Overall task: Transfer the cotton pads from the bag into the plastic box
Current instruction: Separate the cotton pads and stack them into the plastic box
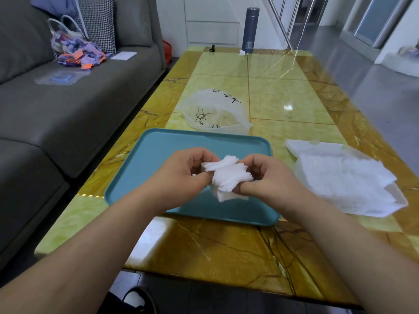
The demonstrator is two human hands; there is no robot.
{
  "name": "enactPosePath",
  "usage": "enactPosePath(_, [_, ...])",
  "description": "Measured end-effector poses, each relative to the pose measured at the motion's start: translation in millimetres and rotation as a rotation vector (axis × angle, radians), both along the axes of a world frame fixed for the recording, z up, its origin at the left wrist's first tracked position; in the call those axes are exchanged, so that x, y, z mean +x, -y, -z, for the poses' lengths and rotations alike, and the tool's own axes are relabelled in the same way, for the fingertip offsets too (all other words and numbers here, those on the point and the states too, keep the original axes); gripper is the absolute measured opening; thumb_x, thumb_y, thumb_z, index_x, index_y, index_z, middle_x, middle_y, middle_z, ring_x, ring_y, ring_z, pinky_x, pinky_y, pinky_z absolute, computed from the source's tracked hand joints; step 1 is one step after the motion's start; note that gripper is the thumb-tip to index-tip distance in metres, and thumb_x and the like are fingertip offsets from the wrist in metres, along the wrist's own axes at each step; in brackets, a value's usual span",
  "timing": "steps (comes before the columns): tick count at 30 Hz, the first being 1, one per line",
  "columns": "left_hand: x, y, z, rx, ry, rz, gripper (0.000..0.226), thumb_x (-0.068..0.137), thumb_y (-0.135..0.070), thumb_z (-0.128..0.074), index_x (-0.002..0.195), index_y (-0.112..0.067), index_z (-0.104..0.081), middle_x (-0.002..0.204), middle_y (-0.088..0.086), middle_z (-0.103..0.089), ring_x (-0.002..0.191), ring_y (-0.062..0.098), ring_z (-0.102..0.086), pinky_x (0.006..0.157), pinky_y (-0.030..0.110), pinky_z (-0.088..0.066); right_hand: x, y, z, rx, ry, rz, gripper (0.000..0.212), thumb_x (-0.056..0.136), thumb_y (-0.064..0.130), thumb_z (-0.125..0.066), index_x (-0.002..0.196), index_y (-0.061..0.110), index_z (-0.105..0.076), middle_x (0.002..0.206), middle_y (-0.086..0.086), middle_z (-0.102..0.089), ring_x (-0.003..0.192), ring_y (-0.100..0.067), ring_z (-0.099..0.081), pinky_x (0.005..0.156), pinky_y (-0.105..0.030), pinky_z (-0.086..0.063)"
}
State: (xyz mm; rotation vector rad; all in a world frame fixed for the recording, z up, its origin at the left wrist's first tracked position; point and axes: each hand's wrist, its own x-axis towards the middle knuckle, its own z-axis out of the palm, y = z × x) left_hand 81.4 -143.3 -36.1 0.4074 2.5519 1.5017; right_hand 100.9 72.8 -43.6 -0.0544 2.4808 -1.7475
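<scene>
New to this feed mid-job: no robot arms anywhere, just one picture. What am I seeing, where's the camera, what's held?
No machine here: a person works bare-handed, filmed by one wide-angle camera on their head, looking down. The left hand and right hand together grip a stack of cotton pads above a teal tray on the table. Beyond the tray lies the plastic bag; to the right, the open plastic box already holds pads.

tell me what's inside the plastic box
White cotton pads fill the box. Its floor is hidden under them, so how deep the pile goes cannot be seen.
</scene>
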Motion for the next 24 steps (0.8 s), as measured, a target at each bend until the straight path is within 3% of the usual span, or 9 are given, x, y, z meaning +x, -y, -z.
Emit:
enactPosePath(3, [-0.2, 0.0, -1.9, 0.031, 0.022, 0.017, 0.025, 0.095, 0.005, -0.065, 0.108, -0.014, -0.073, 0.098, 0.006, -0.079, 0.082, 0.018, -0.072, 0.076, 0.033, -0.058, 0.1, 0.1, 0.0, 0.020, -0.014, 0.014, 0.060, 0.071, 0.001, -0.090, 0.123, 0.019, -0.065, 0.098, 0.003, -0.071, 0.079, -0.004, -0.068, 0.072, -0.015, -0.057])
enactPosePath(6, [4.1, -5.3, -7.5, 0.121, 0.079, 0.056, 0.024, 0.096, 0.011, -0.059, 0.113, -0.003, -0.069, 0.095, 0.006, -0.077, 0.075, 0.003, -0.068, 0.066, 0.015, -0.052, 4.6, -3.2, -5.2, 0.053, -0.032, -0.049, 0.080, 0.072, 0.011, -0.093, 0.141, 0.029, -0.057, 0.126, 0.012, -0.065, 0.110, -0.003, -0.066, 0.083, -0.014, -0.057])
enactPosePath(10, [6.6, -18.1, -10.7, 0.230, 0.191, 0.119, 0.030, 0.095, 0.013, -0.055, 0.120, 0.000, -0.066, 0.099, 0.009, -0.076, 0.082, 0.009, -0.070, 0.067, 0.017, -0.054, 15.5, -17.9, -16.2, 0.030, -0.034, -0.100, 0.046, 0.079, 0.006, -0.086, 0.118, 0.024, -0.071, 0.107, 0.006, -0.079, 0.100, -0.010, -0.075, 0.087, -0.028, -0.061])
enactPosePath(12, [6.3, -28.0, -11.3, 0.332, 0.291, 0.118, 0.045, 0.085, 0.001, -0.057, 0.128, -0.008, -0.063, 0.119, 0.014, -0.073, 0.102, 0.022, -0.071, 0.077, 0.024, -0.059, 21.3, -27.0, -21.1, 0.004, -0.042, -0.035, 0.038, 0.082, 0.003, -0.083, 0.112, 0.021, -0.070, 0.100, 0.002, -0.080, 0.092, -0.012, -0.077, 0.084, -0.030, -0.062])
enactPosePath(14, [11.6, -46.0, -13.6, 0.373, 0.312, 0.120, 0.060, 0.080, -0.015, -0.057, 0.140, -0.020, -0.056, 0.133, 0.001, -0.069, 0.120, 0.017, -0.067, 0.090, 0.028, -0.059, 27.3, -36.2, -25.6, -0.066, -0.038, 0.023, 0.035, 0.088, 0.008, -0.079, 0.117, 0.022, -0.066, 0.103, 0.000, -0.079, 0.095, -0.014, -0.076, 0.087, -0.033, -0.062])
enactPosePath(16, [21.4, -71.5, -15.2, 0.347, 0.246, 0.111, 0.065, 0.086, -0.040, -0.064, 0.148, -0.037, -0.046, 0.137, -0.017, -0.064, 0.123, 0.004, -0.064, 0.102, 0.029, -0.053, 34.8, -44.1, -27.2, -0.063, -0.046, 0.053, 0.035, 0.096, 0.021, -0.072, 0.125, 0.031, -0.055, 0.111, 0.004, -0.075, 0.105, -0.015, -0.073, 0.097, -0.041, -0.059])
enactPosePath(19, [33.7, -111.0, -15.5, 0.297, 0.214, 0.049, 0.058, 0.086, -0.069, -0.056, 0.141, -0.060, -0.041, 0.138, -0.020, -0.062, 0.122, 0.005, -0.064, 0.115, 0.036, -0.043, 48.9, -53.6, -30.4, -0.045, -0.006, 0.058, 0.050, 0.104, 0.025, -0.059, 0.140, 0.046, -0.032, 0.120, 0.008, -0.066, 0.113, -0.014, -0.068, 0.103, -0.043, -0.055])
enactPosePath(22, [41.6, -141.5, -15.3, 0.267, 0.184, 0.076, 0.044, 0.097, -0.067, -0.044, 0.140, -0.056, -0.044, 0.133, -0.016, -0.066, 0.121, 0.005, -0.064, 0.113, 0.035, -0.044, 59.9, -68.7, -32.6, -0.121, 0.006, 0.060, 0.072, 0.103, 0.021, -0.057, 0.153, 0.053, -0.017, 0.141, 0.009, -0.055, 0.121, -0.006, -0.064, 0.107, -0.034, -0.052])
enactPosePath(24, [46.6, -158.9, -18.3, 0.318, 0.166, 0.085, 0.035, 0.103, -0.060, -0.040, 0.132, -0.046, -0.053, 0.117, -0.018, -0.072, 0.111, -0.001, -0.068, 0.098, 0.022, -0.050, 62.8, -84.1, -35.2, -0.110, -0.018, 0.127, 0.072, 0.101, 0.029, -0.061, 0.156, 0.047, -0.019, 0.143, 0.009, -0.054, 0.120, -0.005, -0.064, 0.108, -0.034, -0.052])
